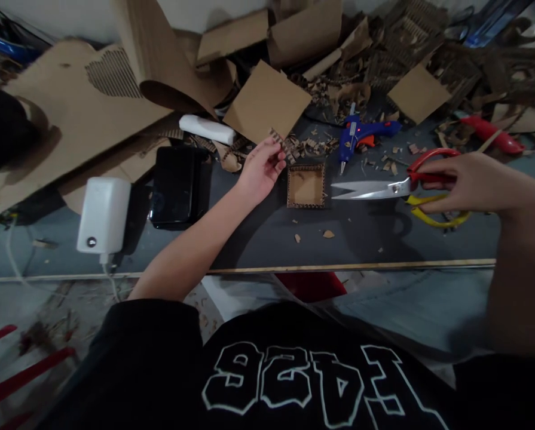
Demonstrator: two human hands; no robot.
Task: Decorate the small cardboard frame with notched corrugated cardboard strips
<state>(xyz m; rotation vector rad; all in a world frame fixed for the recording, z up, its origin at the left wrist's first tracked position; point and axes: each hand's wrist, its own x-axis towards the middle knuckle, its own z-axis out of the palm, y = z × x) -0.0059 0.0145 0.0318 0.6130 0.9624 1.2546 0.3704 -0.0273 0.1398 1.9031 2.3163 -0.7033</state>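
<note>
Between its fingertips my left hand [262, 169] pinches a small strip of corrugated cardboard [276, 137], just above the tabletop. Right of that hand lies a small square cardboard box [306, 186], open at the top, with corrugated edges. My right hand [477, 179] grips scissors [384, 190] with one red and one yellow handle. Their blades are slightly parted and point left toward the box, apart from it. A blue glue gun [354, 134] with an orange trigger rests behind the blades.
Cardboard scraps [312, 146] litter the dark table [249, 251]. Square cardboard pieces [267, 101] and larger sheets [70, 107] pile up behind. On the left are a black phone [173, 185], a white power bank [103, 214] with a cable, and a white roll [207, 129]. A red tool [494, 132] lies far right.
</note>
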